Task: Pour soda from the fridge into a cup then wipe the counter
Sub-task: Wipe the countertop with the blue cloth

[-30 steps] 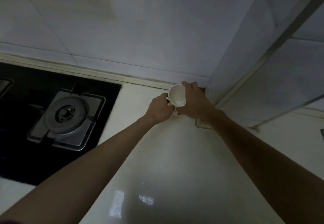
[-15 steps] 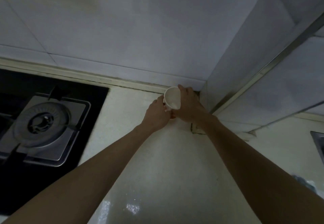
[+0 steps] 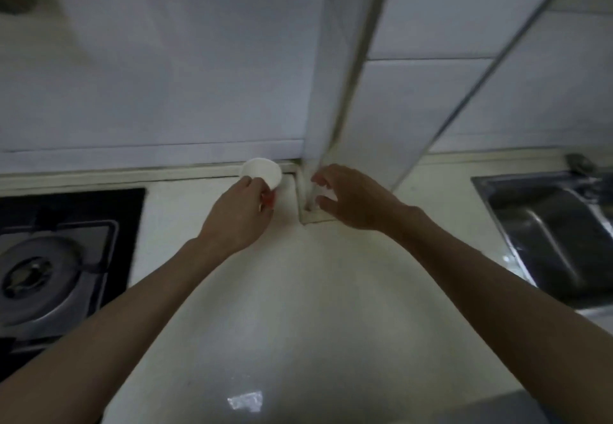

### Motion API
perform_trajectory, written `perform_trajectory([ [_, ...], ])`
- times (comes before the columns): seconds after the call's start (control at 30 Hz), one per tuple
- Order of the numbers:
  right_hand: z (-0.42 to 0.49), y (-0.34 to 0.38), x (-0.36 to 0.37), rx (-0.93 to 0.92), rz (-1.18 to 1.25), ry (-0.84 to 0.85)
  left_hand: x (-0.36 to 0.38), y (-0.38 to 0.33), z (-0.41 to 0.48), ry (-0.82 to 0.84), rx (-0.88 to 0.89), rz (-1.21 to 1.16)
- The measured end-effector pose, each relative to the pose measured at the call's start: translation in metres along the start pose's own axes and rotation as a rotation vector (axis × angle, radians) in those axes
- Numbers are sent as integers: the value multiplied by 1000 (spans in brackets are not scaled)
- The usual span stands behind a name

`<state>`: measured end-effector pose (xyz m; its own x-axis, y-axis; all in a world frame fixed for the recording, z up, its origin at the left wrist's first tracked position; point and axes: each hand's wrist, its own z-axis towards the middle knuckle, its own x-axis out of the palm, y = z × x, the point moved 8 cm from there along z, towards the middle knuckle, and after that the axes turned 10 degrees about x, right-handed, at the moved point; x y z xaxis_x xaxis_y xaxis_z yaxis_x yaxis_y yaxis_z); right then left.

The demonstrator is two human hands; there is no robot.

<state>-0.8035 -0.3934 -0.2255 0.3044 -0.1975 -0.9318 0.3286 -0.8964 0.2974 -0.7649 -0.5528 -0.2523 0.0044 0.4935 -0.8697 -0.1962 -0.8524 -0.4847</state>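
- Left hand [image 3: 235, 218] grips the white cup [image 3: 262, 171], fingers curled round its side, at the back of the counter [image 3: 298, 307] by the wall.
- Right hand [image 3: 351, 201] hovers just beside it, fingers spread, holding nothing.
- Gas burner [image 3: 33, 274] far left, steel sink [image 3: 547, 224] far right.

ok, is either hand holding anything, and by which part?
Left hand grips the white cup by its side wall, below the rim. Right hand holds nothing; its fingers are spread, apart from the cup.
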Motion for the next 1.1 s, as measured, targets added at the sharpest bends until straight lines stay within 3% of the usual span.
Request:
perform_trajectory([
  [0.17, -78, -106, 10, 221, -57, 104, 60, -103, -18, 161, 242, 0],
  [0.37, -154, -249, 57, 433, -165, 253, 173, -211, -40, 339, 339, -35],
  [0.47, -175, -311, 81, 472, -92, 343, 219, -248, -37, 367, 348, -39],
  [0.6, -179, -370, 98, 426, -21, 351, 271, -281, -20, 356, 341, -2],
  [0.7, -165, -393, 99, 326, 30, 208, 308, -294, 0, 359, 325, 15],
  [0.93, -141, -387, 129, 45, -162, 138, 361, -297, 24, 408, 172, 29],
  [1.1, -139, -383, 150, 70, -216, 158, 372, -301, 26, 391, 115, 11],
])
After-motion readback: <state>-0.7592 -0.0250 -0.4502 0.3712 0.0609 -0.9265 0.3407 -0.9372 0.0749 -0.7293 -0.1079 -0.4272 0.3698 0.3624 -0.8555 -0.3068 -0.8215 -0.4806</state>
